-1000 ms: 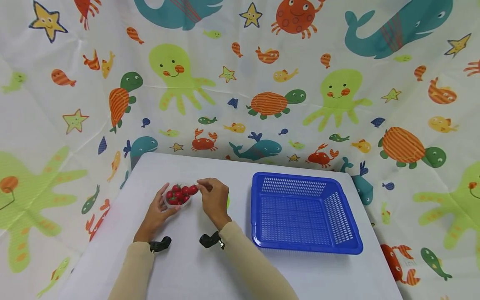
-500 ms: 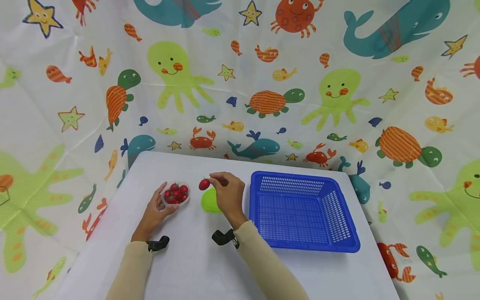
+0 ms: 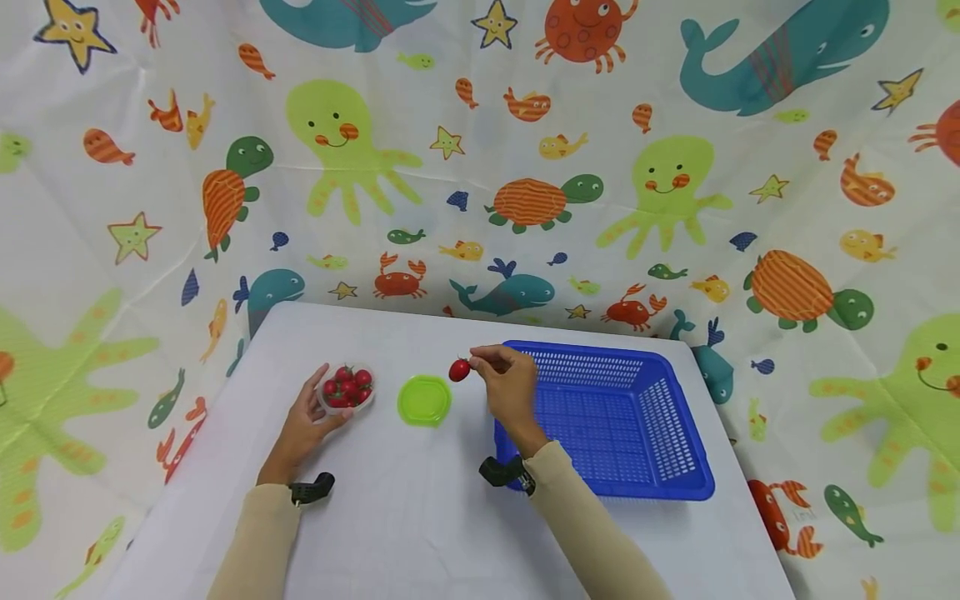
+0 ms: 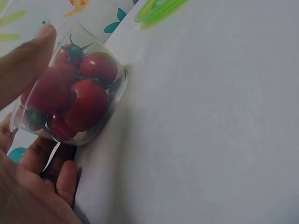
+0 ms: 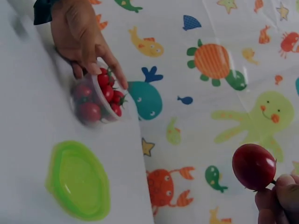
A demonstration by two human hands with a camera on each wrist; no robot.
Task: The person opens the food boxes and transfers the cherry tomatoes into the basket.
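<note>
A clear plastic tub (image 4: 100, 122) of small red cherry tomatoes (image 3: 347, 387) stands at the table's left. My left hand (image 3: 307, 423) holds it, thumb on the near side and fingers around the far side. Between thumb and fingertips, my right hand (image 3: 510, 387) pinches the stem end of a single cherry tomato (image 5: 254, 167). That tomato (image 3: 460, 370) hangs above the table, just left of the blue basket's edge. A bright green lid (image 3: 424, 401) lies flat on the table between the tub and the right hand.
On the right side of the white table (image 3: 397, 517) sits a blue plastic basket (image 3: 600, 492) with mesh walls, partly covered by my right hand and forearm. A curtain (image 3: 420, 108) printed with sea animals hangs behind the table and along its sides.
My right hand has lifted one cherry tomato away from the tub and carried it right, past the green lid, to the basket's left edge. The left hand stays on the tub.
</note>
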